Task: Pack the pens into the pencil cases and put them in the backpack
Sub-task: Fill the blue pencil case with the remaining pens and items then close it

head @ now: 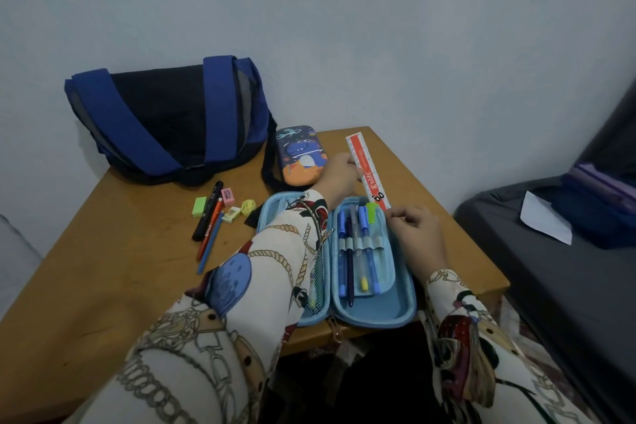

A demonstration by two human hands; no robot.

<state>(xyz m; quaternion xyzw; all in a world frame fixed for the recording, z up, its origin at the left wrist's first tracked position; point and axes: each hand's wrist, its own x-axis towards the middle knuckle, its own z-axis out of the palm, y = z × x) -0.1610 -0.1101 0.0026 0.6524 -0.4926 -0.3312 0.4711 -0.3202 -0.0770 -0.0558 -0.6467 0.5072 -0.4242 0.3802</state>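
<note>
Table (113, 272): wooden, set against a pale wall.
Backpack (165, 120): blue and black, far left, straps up.
Closed case (301, 155): dinosaur print, just right of the backpack.
Open case (375, 310): light blue, near centre, lying flat; its right half holds several pens (354, 251) under elastic loops.
Loose pens (210, 224): three, left of the open case, beside two erasers (199, 206), a sharpener (232, 214) and a yellow item.
Ruler (369, 170): orange and white, beyond the open case.
Left hand (339, 172): fingers pinch the ruler's left edge.
Right hand (418, 227): fingers curled at the ruler's near end; whether it grips cannot be told.
</note>
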